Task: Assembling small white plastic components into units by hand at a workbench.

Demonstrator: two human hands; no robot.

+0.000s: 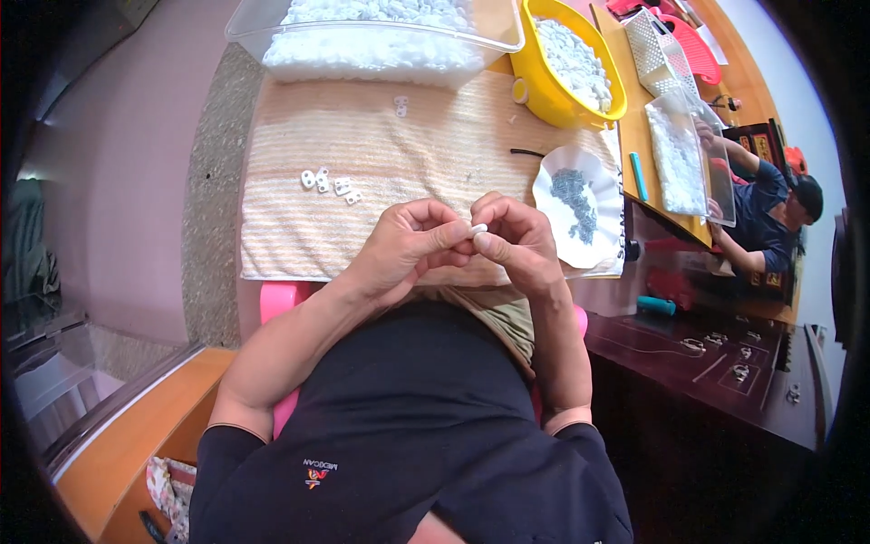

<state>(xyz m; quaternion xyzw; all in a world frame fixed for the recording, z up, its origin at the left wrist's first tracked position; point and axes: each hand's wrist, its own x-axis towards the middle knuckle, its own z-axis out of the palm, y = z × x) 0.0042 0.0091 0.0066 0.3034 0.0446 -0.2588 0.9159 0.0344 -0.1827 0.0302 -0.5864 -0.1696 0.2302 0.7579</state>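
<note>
So, loose white pieces [342,186] lie on the striped cloth [426,145]; left hand [405,247] pinches the small white piece [478,230], long axis seemingly sideways, fingers mostly cover it; right hand [519,240] pinches it too, equally near; fluted dish [604,178] just beside, right.

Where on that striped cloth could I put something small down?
The cloth looks bare in its near-left corner, between the loose white pieces and the left hand; also between those pieces and the clear bin, apart from a stray piece. It's crowded at right, with the yellow tub, black stick and dish of dark bits close together.
</note>
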